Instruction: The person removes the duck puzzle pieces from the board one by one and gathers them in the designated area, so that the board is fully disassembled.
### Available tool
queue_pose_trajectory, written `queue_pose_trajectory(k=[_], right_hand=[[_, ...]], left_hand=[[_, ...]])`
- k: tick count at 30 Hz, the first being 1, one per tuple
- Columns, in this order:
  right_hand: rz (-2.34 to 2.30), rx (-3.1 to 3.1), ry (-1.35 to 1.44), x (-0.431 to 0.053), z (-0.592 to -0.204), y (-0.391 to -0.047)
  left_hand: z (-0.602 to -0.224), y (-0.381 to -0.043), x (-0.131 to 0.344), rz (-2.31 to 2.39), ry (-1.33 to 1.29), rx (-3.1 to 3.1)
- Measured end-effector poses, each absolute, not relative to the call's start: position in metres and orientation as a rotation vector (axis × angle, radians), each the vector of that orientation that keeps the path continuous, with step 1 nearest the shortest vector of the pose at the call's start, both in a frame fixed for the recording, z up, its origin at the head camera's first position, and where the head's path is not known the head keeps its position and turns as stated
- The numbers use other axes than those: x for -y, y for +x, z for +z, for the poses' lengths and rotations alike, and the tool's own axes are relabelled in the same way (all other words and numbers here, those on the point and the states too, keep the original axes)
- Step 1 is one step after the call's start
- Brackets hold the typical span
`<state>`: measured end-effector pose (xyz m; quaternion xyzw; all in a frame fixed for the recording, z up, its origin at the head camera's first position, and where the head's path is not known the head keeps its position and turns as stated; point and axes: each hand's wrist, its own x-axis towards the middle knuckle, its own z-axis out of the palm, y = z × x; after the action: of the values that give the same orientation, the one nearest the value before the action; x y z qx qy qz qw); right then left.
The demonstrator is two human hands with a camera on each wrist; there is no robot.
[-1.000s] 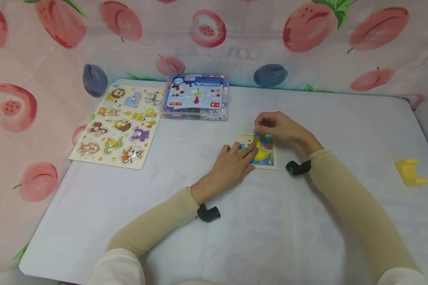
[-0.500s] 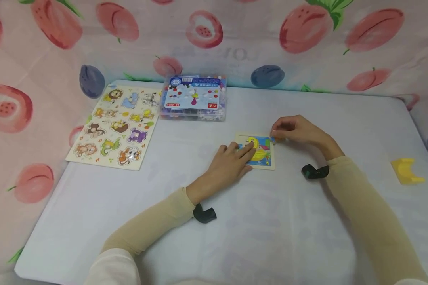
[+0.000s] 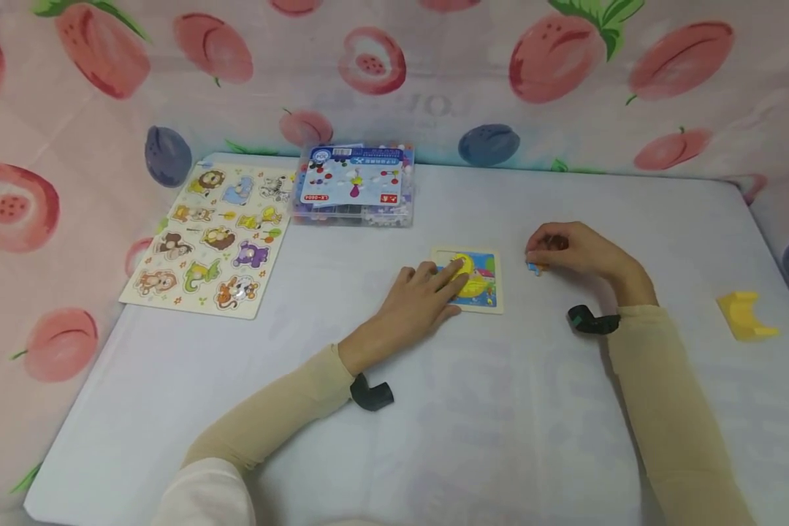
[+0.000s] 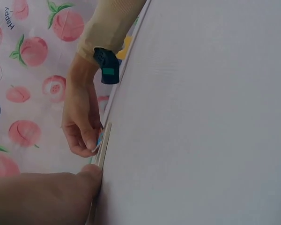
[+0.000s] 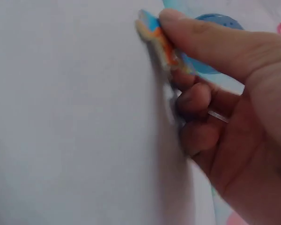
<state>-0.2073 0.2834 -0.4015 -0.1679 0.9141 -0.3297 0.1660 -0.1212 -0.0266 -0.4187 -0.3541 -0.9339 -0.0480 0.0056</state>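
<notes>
A small square jigsaw puzzle (image 3: 491, 294) with a yellow duck-like picture lies flat in a pale frame at mid-table in the head view. My left hand (image 3: 413, 313) rests on its left part, fingers extended over the picture, covering some of it. Just right of the frame, my right hand (image 3: 585, 252) pinches a small blue and orange puzzle piece (image 3: 535, 268) between thumb and fingers. The right wrist view has this puzzle piece (image 5: 154, 35) under the thumb, close over the white table. The left wrist view looks along the puzzle's edge (image 4: 106, 136).
A peg board (image 3: 197, 241) with animal shapes lies at the back left. Beside it is a clear plastic case (image 3: 351, 212) with a printed card on top. A yellow U-shaped block (image 3: 744, 315) sits at the right. Fruit-print cloth (image 3: 421, 66) hangs behind the table.
My right hand has moved right, from over the puzzle's top edge to beyond its frame, with the piece in its fingers. The left hand has stayed on the puzzle.
</notes>
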Motion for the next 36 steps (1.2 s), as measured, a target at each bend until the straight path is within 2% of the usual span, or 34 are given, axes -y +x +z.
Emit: queue_pose_trajectory(k=[24, 29, 36], right_hand=[[-0.901, -2.663, -0.383, -0.275, -0.398, -0.197], [-0.965, -2.681, -0.491, -0.257, -0.396, -0.196], [-0.978, -2.613, -0.803, -0.221, -0.396, -0.196]], left_hand=[[-0.423, -0.119, 0.027, -0.166, -1.079, 2.920], [-0.424, -0.119, 0.027, -0.172, -1.070, 2.920], [-0.423, -0.119, 0.025, -0.158, -1.055, 2.937]])
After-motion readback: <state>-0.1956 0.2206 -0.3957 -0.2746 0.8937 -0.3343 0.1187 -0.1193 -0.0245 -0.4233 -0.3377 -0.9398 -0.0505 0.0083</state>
